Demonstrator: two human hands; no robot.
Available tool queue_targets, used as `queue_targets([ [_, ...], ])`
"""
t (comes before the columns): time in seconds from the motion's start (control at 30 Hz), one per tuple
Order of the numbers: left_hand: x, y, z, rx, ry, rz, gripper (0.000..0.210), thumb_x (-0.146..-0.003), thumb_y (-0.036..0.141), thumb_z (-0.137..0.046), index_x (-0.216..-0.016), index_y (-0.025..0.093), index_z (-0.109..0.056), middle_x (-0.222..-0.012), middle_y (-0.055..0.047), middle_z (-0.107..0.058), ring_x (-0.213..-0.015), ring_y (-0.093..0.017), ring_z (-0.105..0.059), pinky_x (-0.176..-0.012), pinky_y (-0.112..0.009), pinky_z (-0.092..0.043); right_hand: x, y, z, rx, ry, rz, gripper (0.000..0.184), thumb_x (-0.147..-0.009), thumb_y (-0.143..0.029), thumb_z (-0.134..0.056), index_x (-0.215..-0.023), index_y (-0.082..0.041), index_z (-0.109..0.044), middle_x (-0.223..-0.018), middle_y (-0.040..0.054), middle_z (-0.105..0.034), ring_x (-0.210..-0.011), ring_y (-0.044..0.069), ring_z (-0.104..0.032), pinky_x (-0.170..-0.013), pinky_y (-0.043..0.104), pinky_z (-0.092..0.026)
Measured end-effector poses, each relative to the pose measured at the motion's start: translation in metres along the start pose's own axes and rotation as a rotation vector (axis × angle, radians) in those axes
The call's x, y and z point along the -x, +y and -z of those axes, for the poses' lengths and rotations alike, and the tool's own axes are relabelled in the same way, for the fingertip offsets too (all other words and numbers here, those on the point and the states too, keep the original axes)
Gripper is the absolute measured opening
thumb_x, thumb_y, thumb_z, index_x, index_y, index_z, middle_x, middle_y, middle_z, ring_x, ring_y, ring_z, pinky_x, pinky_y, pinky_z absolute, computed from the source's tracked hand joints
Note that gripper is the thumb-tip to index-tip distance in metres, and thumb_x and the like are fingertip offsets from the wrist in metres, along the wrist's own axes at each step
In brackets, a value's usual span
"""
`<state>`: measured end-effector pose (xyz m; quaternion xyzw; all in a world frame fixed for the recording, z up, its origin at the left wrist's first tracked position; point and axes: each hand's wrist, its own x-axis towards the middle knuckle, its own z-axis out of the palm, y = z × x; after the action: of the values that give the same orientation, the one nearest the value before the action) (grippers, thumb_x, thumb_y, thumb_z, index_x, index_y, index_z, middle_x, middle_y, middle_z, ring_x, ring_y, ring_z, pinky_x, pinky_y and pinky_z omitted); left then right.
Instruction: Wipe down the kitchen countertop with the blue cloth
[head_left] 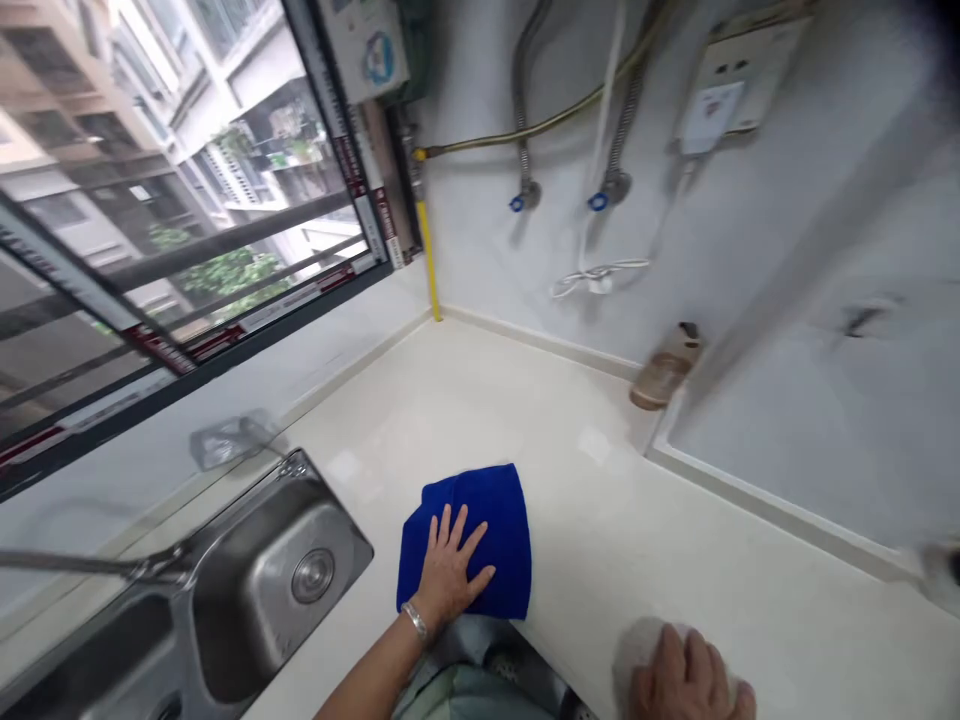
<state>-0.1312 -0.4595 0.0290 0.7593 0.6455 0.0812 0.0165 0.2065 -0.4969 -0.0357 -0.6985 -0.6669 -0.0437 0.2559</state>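
Note:
My left hand point(448, 570) lies flat with its fingers spread on a folded blue cloth point(504, 540). Under it, the cloth rests on the pale countertop point(585, 520) near the front edge. A bracelet circles that wrist. At the bottom right, my right hand point(688, 680) is blurred and partly cut off by the frame. Its fingers are bent and close together over the counter, and a pale patch shows around them. Whatever they may hold cannot be made out.
A steel double sink point(262, 600) with a faucet point(82, 563) lies left, below a window point(187, 200). A brown bottle point(666, 370) stands by the back wall. Above are pipe valves point(529, 195), a yellow pipe point(430, 260), a white cable point(600, 278) and a socket point(742, 75).

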Motion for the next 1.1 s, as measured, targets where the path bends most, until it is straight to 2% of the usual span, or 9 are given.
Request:
queue_targets([
  [0.23, 0.097, -0.009, 0.005, -0.102, 0.044, 0.41, 0.074, -0.092, 0.046, -0.06, -0.156, 0.037, -0.024, -0.166, -0.007, -0.016, -0.15, -0.041, -0.017, -0.116, -0.065, -0.03, -0.039, -0.032, -0.026, -0.198, -0.082, 0.278, 0.061, -0.081, -0.033, -0.041, -0.133, -0.006, -0.056, -0.136, 0.028, -0.053, -0.135, 0.048, -0.037, -0.103, 0.07, -0.035],
  [0.37, 0.15, -0.011, 0.015, -0.159, 0.073, 0.567, 0.065, -0.096, 0.05, -0.05, -0.155, 0.037, -0.026, -0.165, -0.006, -0.021, -0.15, -0.038, -0.02, -0.116, -0.063, -0.033, -0.039, -0.028, -0.042, -0.199, 0.047, 0.361, 0.063, -0.082, -0.031, -0.045, -0.138, -0.003, -0.052, -0.14, 0.0307, -0.049, -0.138, 0.05, -0.034, -0.101, 0.071, -0.039],
  [0.5, 0.2, -0.013, 0.024, -0.205, 0.072, 0.712, 0.058, -0.098, 0.045, -0.047, -0.153, 0.035, -0.032, -0.164, -0.006, -0.025, -0.15, -0.036, -0.022, -0.116, -0.061, -0.033, -0.039, -0.018, -0.051, -0.176, 0.171, 0.464, 0.068, -0.082, -0.029, -0.053, -0.145, -0.005, -0.046, -0.141, 0.0287, -0.05, -0.136, 0.051, -0.038, -0.101, 0.069, -0.043],
  [0.6, 0.233, -0.019, 0.027, -0.238, 0.077, 0.806, 0.054, -0.099, 0.041, -0.045, -0.152, 0.033, -0.036, -0.162, -0.007, -0.029, -0.15, -0.035, -0.022, -0.117, -0.061, -0.033, -0.04, -0.017, -0.05, -0.18, 0.176, 0.482, 0.07, -0.082, -0.026, -0.055, -0.148, -0.007, -0.042, -0.142, 0.0275, -0.05, -0.136, 0.051, -0.039, -0.101, 0.069, -0.044],
  [0.7, 0.254, -0.027, 0.026, -0.261, 0.089, 0.828, 0.054, -0.099, 0.04, -0.044, -0.151, 0.033, -0.037, -0.161, -0.007, -0.031, -0.15, -0.034, -0.023, -0.117, -0.06, -0.033, -0.04, -0.019, -0.048, -0.214, 0.154, 0.457, 0.069, -0.083, -0.026, -0.054, -0.149, -0.01, -0.042, -0.143, 0.0262, -0.049, -0.135, 0.051, -0.041, -0.1, 0.071, -0.045],
  [0.8, 0.258, -0.032, 0.022, -0.295, 0.109, 0.818, 0.054, -0.099, 0.04, -0.043, -0.152, 0.033, -0.035, -0.162, -0.007, -0.029, -0.15, -0.034, -0.022, -0.117, -0.059, -0.033, -0.039, -0.023, -0.048, -0.222, 0.125, 0.433, 0.067, -0.084, -0.026, -0.051, -0.148, -0.01, -0.043, -0.146, 0.026, -0.047, -0.136, 0.051, -0.039, -0.1, 0.072, -0.044],
  [0.9, 0.242, -0.032, 0.015, -0.339, 0.136, 0.799, 0.055, -0.098, 0.038, -0.043, -0.152, 0.033, -0.034, -0.163, -0.009, -0.026, -0.151, -0.037, -0.019, -0.116, -0.061, -0.034, -0.039, -0.025, -0.049, -0.168, 0.159, 0.464, 0.063, -0.084, -0.026, -0.052, -0.143, -0.004, -0.047, -0.144, 0.0289, -0.048, -0.136, 0.051, -0.038, -0.102, 0.07, -0.044],
  [1.0, 0.209, -0.025, 0.005, -0.364, 0.172, 0.786, 0.057, -0.099, 0.038, -0.044, -0.154, 0.033, -0.03, -0.164, -0.011, -0.023, -0.151, -0.039, -0.018, -0.116, -0.062, -0.033, -0.04, -0.024, -0.052, -0.125, 0.215, 0.5, 0.059, -0.084, -0.026, -0.051, -0.136, 0.0, -0.053, -0.14, 0.0301, -0.05, -0.134, 0.051, -0.04, -0.102, 0.067, -0.045],
  [1.1, 0.164, -0.014, -0.006, -0.357, 0.208, 0.777, 0.059, -0.099, 0.037, -0.045, -0.155, 0.031, -0.028, -0.164, -0.012, -0.022, -0.151, -0.04, -0.017, -0.117, -0.063, -0.03, -0.041, -0.021, -0.054, -0.11, 0.232, 0.498, 0.059, -0.084, -0.029, -0.05, -0.136, -0.002, -0.055, -0.14, 0.0271, -0.052, -0.133, 0.05, -0.044, -0.101, 0.065, -0.048],
])
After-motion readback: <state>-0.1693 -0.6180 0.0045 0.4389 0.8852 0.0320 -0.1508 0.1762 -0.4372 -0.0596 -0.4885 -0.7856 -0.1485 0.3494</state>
